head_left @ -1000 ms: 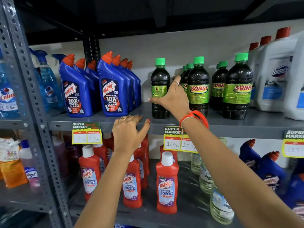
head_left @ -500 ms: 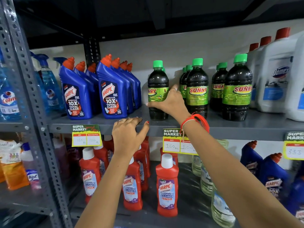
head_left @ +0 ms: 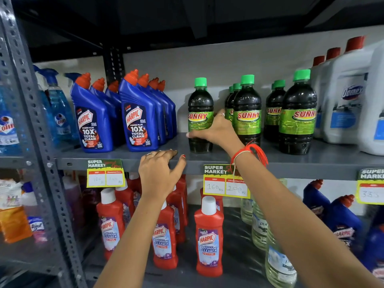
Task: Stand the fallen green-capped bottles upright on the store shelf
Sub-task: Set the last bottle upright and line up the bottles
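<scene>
Several dark SUNNY bottles with green caps stand upright on the grey middle shelf (head_left: 228, 157). The leftmost green-capped bottle (head_left: 200, 104) stands apart from the others, its label facing me. My right hand (head_left: 216, 132) wraps around its lower half from the right side, fingers on the label. More green-capped bottles (head_left: 247, 107) stand in rows to the right, the nearest one (head_left: 298, 113) at the front. My left hand (head_left: 160, 171) rests spread on the shelf's front edge, holding nothing. No bottle lies on its side in view.
Blue Harpic bottles (head_left: 139, 117) crowd the shelf left of the green-capped ones; white Domex jugs (head_left: 349, 96) stand at the right. Price tags (head_left: 225, 183) hang from the shelf edge. Red Harpic bottles (head_left: 208, 235) fill the shelf below. A grey upright post (head_left: 35, 142) bounds the left.
My right hand has turned the leftmost green-capped bottle so its SUNNY label now faces front, and slid lower on it. The left hand stays on the shelf edge.
</scene>
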Motion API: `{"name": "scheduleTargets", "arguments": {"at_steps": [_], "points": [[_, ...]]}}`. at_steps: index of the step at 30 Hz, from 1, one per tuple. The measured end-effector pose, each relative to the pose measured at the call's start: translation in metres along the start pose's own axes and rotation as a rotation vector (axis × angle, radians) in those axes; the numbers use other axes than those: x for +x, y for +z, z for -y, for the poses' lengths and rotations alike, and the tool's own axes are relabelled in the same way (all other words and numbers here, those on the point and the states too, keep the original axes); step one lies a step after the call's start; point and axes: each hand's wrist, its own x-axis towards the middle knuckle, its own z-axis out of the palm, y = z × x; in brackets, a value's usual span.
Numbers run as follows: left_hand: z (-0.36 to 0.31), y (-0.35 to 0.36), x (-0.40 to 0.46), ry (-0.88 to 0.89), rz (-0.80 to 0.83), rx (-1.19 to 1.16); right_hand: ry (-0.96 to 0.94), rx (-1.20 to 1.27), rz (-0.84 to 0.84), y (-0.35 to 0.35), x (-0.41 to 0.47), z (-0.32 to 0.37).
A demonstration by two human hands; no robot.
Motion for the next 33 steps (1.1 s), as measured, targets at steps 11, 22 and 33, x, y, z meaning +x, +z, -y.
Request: {"name": "scheduleTargets", "arguments": {"at_steps": [11,22,33], "points": [[-0.001,-0.002,0.000,0.001,0.004,0.003,0.061,0.104,0.052,-0.003,0.003,-0.003],[-0.002,-0.003,0.000,-0.005,0.017,0.009,0.042,0.194,0.069,0.007,0.006,-0.002],[-0.002,-0.002,0.000,0.001,0.037,0.024,-0.048,0.053,0.053,-0.006,-0.018,-0.001]]}}
